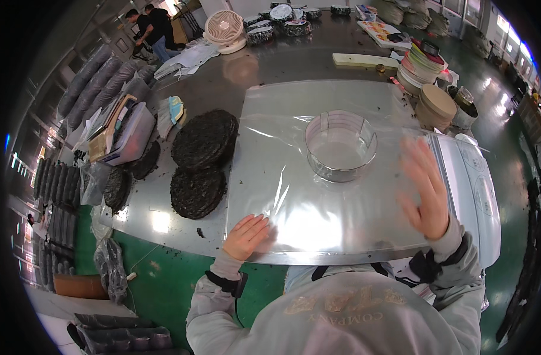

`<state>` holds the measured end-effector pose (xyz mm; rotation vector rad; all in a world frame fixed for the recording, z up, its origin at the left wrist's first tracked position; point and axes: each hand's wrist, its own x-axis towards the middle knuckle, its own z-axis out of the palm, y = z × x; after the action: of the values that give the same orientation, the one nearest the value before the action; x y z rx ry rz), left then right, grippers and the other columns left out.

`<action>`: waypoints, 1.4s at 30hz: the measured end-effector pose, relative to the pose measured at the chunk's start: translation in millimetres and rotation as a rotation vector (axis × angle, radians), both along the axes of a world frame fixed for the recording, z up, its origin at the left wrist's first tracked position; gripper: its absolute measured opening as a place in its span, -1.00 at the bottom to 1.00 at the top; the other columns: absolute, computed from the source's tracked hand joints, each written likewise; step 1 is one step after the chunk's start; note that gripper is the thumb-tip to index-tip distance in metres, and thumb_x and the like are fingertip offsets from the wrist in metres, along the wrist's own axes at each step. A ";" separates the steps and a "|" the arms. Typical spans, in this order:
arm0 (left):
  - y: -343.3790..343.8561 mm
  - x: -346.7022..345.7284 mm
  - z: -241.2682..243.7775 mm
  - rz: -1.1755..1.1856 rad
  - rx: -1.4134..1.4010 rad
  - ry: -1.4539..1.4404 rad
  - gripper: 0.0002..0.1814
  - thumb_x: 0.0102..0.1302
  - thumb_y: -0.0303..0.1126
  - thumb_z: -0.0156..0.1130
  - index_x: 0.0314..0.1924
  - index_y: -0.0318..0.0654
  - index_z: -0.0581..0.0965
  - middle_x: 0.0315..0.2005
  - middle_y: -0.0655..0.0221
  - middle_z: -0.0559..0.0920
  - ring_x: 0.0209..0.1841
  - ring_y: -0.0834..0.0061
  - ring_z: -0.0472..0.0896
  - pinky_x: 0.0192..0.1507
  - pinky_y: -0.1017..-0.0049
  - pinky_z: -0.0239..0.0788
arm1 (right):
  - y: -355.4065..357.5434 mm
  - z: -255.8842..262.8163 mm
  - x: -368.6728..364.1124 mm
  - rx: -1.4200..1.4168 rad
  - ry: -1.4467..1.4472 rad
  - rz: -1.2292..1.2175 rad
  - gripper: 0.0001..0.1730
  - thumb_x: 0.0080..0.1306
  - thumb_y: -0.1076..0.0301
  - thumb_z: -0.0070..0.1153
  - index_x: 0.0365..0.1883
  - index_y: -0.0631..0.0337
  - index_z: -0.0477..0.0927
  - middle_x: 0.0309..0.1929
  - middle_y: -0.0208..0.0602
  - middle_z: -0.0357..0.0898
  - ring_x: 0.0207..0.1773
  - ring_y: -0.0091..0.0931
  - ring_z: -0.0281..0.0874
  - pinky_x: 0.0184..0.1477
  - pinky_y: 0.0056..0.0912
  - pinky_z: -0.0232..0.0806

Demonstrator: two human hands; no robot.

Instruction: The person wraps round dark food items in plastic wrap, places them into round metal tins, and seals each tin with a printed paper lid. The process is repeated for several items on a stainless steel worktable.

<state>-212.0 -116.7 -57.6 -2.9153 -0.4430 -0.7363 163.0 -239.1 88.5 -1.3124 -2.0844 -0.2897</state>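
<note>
A clear plastic sheet lies over the metal table in front of me. My left hand rests on its lower left corner, fingers extended, palm down. Over the sheet's right side is my right hand, blurred, fingers apart and holding nothing; whether it touches the film I cannot tell. Between and beyond both hands a hollow ring mould with a thin wall stands on the sheet. Left of the sheet, a large dark, fibrous pressed disc touches a smaller disc nearer to me.
At left are a plastic bin with papers and a brush. A fan and wrapped round packs stand at the back. Stacked round containers and a cardboard tub line the right. Two people work far behind.
</note>
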 end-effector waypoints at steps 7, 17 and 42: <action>-7.1 -5.2 -39.2 -0.016 -0.106 0.036 -0.79 0.09 -0.42 0.24 -0.22 -0.26 0.57 -0.15 0.31 0.61 -0.05 0.31 0.57 0.02 0.35 0.41 | -19.9 -162.0 60.5 -0.761 -0.223 -0.550 -0.19 0.23 -0.03 0.00 0.31 0.26 0.07 0.32 0.06 0.06 0.39 -0.09 -0.05 0.31 0.17 -0.11; 44.5 -23.7 19.0 -0.012 -0.412 0.170 -0.67 0.16 -0.22 0.19 -0.08 -0.15 0.56 -0.19 0.31 0.63 -0.21 0.28 0.62 -0.22 0.39 0.49 | -45.1 -77.8 94.6 -1.070 0.218 -0.313 -0.55 0.09 0.44 0.14 0.00 0.27 0.48 0.05 -0.08 0.48 0.08 -0.14 0.43 0.06 -0.20 0.31; 226.8 -30.9 17.5 1.016 -0.165 0.232 -0.39 0.08 -0.44 0.14 0.18 -0.36 0.26 0.13 0.02 0.40 0.16 0.05 0.39 0.16 0.28 0.27 | 139.7 -129.9 373.9 -0.332 -0.179 -0.815 -0.63 0.26 0.51 -0.11 0.06 0.30 0.45 -0.01 0.05 0.50 0.01 -0.11 0.48 0.05 -0.21 0.31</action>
<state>-242.9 110.0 -40.0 -2.3260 -1.7824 -0.1976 536.8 -99.4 -41.4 -2.3846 -1.6692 -0.4231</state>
